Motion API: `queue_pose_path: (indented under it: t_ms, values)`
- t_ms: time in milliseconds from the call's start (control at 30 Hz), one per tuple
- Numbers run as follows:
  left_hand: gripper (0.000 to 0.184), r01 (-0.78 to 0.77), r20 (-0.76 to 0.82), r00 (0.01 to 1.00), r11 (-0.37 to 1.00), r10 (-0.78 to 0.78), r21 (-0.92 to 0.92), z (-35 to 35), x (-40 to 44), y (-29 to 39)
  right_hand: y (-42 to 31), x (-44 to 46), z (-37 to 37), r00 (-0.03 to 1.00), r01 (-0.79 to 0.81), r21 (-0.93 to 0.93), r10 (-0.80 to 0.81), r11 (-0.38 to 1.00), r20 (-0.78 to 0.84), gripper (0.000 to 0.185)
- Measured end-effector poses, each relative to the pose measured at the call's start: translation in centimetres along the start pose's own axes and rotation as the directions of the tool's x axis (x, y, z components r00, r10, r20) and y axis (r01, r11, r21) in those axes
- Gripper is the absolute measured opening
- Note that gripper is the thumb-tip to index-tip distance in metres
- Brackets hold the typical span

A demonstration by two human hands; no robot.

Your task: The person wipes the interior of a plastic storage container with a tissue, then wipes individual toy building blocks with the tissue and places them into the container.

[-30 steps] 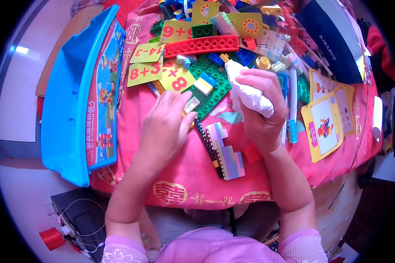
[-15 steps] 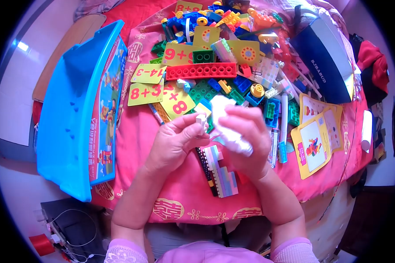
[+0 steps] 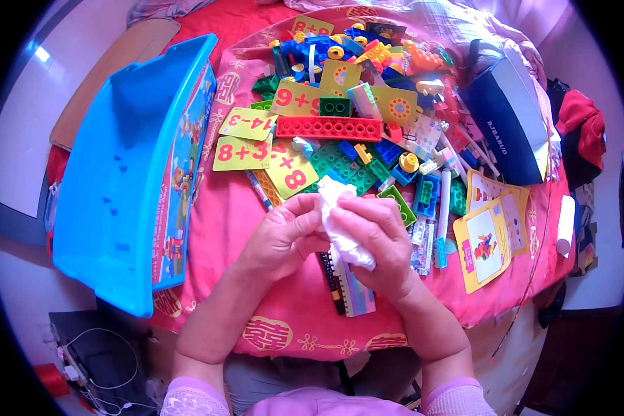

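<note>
In the middle of the head view, my right hand (image 3: pixel 378 239) grips a crumpled white cloth (image 3: pixel 350 243), perhaps a tissue. My left hand (image 3: pixel 284 232) has its thumb and fingers pinched right at the cloth's left side. The small white building block held there is now covered by the cloth. Just below my hands, on the table, lies a built strip of pastel building blocks (image 3: pixel 357 298) beside a black strip. Beyond my fingers sits a green block (image 3: pixel 397 205), close to my right hand.
A big blue tub (image 3: pixel 104 229) stands at the left. Behind my hands are a heap of blocks, a long red block (image 3: pixel 329 128) and number cards (image 3: pixel 243 152). To the right are a dark blue box (image 3: pixel 503 125), an instruction leaflet (image 3: pixel 482 243) and a white roll (image 3: pixel 566 225).
My right hand has brought the cloth left and down onto the block in my left hand, hiding it. The view has shifted slightly.
</note>
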State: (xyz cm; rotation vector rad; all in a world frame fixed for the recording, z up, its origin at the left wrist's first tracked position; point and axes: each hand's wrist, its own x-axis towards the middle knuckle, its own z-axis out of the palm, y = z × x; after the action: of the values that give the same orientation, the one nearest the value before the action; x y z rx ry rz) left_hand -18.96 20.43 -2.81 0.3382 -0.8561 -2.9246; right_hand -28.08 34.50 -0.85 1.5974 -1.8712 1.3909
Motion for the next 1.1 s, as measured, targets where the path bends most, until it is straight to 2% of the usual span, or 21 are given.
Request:
queue_pose_path:
  t_ms: [67, 200, 300, 333, 367, 433, 467, 600, 700, 733, 833, 967, 1033, 1100]
  values:
    - [0.023, 0.004, 0.009, 1.000, 0.997, -0.003, -0.079, -0.6, 0.2, -0.4, -0.3, 0.0, 0.4, 0.998, 0.022, -0.020, -0.021, 1.000, 0.063, 0.042]
    - [0.018, 0.056, -0.109, 0.991, 0.976, -0.080, -0.210, -1.6, 0.5, -0.3, -0.6, -0.2, 0.6, 0.985, 0.050, 0.082, -0.063, 0.995, 0.161, 0.042]
    - [0.017, 0.020, -0.038, 0.999, 0.997, -0.022, -0.075, -0.7, -0.3, 0.0, -0.6, 0.3, -0.1, 0.989, 0.043, 0.044, -0.049, 0.998, 0.140, 0.042]
    - [0.018, 0.029, -0.007, 1.000, 0.999, -0.030, -0.045, -0.4, -0.6, 0.0, -0.3, 0.2, -0.2, 0.997, 0.024, -0.033, -0.022, 0.999, 0.070, 0.042]
    - [0.020, 0.039, 0.023, 0.999, 0.999, -0.039, -0.013, -0.1, -0.9, 0.0, 0.2, 0.3, -0.7, 0.997, -0.041, -0.026, 0.042, 0.999, 0.068, 0.041]
    - [0.023, 0.059, 0.082, 0.995, 0.997, -0.063, 0.055, 0.2, -1.3, 0.2, 1.2, 0.0, -0.5, 0.998, -0.064, -0.051, 0.063, 0.997, -0.013, 0.040]
    - [0.023, 0.037, 0.035, 0.999, 0.997, -0.040, 0.072, 0.0, -1.1, 0.2, 1.1, 0.0, -0.5, 0.998, -0.050, -0.027, 0.049, 0.998, -0.050, 0.037]
    - [0.022, -0.023, 0.087, 0.996, 1.000, 0.024, -0.010, -0.3, -1.0, 0.7, -0.3, 0.1, -0.3, 0.999, -0.023, 0.022, 0.024, 0.999, -0.031, 0.035]
    - [0.022, -0.079, -0.040, 0.996, 0.996, 0.080, 0.032, 0.4, -0.8, 0.3, -0.9, 0.1, 0.1, 0.989, 0.082, 0.013, -0.083, 0.997, 0.119, 0.039]
    - [0.022, -0.121, -0.034, 0.992, 0.992, 0.123, 0.043, 0.3, -0.9, -0.1, -0.7, 0.0, 0.4, 0.987, 0.081, 0.024, -0.083, 0.996, 0.138, 0.042]
    - [0.023, -0.057, 0.098, 0.994, 0.997, 0.053, 0.043, -0.6, -1.2, 0.2, -0.7, -0.1, 0.3, 0.995, 0.045, 0.009, -0.046, 0.999, 0.085, 0.043]
    - [0.027, -0.051, 0.099, 0.994, 0.988, 0.036, 0.145, -0.2, -1.4, 0.5, -0.9, 0.1, 0.5, 0.998, 0.021, -0.025, -0.020, 0.999, 0.054, 0.043]
    - [0.029, -0.063, 0.122, 0.992, 0.967, 0.033, 0.249, -0.2, -1.4, 0.6, -0.9, 0.3, 0.3, 0.999, -0.017, 0.054, 0.015, 0.998, 0.049, 0.041]
    - [0.029, -0.058, 0.141, 0.990, 0.968, 0.024, 0.243, -0.3, -1.5, 0.8, -0.9, 0.3, 0.0, 0.997, -0.058, 0.099, 0.054, 0.993, 0.049, 0.041]
